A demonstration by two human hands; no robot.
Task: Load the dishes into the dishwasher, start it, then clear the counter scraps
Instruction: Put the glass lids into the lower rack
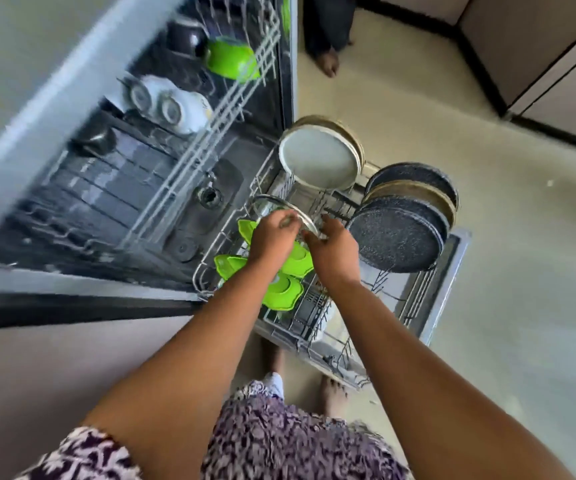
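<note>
Glass lid sits over the pulled-out lower rack of the open dishwasher; left hand curls round its rim and right hand pinches the near edge beside it, with green leaf-shaped plates directly under both wrists. Further along the rack, a white plate stands upright and dark speckled plates are stacked on edge to the right. Upper rack holds a green bowl, white bowls and dark cups; view is motion-blurred.

Two hands, four dark plates, two white cups
</note>
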